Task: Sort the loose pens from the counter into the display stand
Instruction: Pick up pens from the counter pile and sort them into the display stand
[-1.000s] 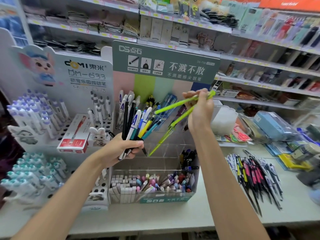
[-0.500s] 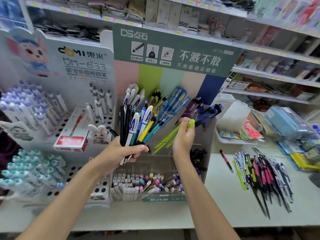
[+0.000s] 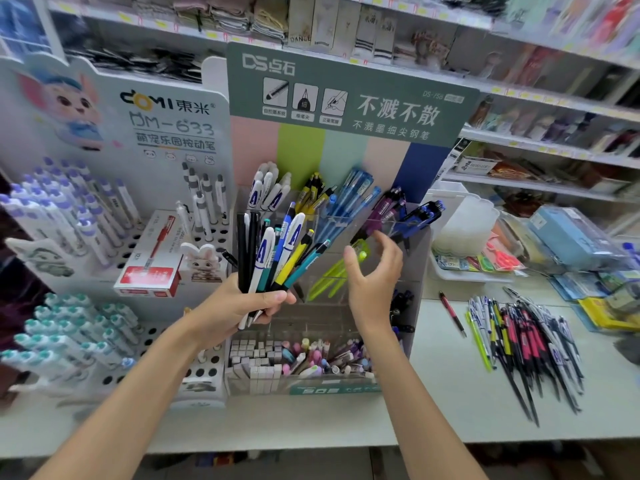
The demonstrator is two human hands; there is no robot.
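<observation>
The left hand [image 3: 242, 306] grips a fanned pen bundle [image 3: 273, 251]; the right hand [image 3: 374, 271] hangs open by green pens [image 3: 325, 277] inside the stand [image 3: 346, 154]. Loose pens [image 3: 519, 341] lie on the desk [image 3: 450, 393] to its right. A slackened grip could spill the bundle.

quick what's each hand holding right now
Left hand: grips a bundle of mixed pens.
Right hand: open, fingers relaxed, holding nothing, beside the green pens in the display stand.
</observation>
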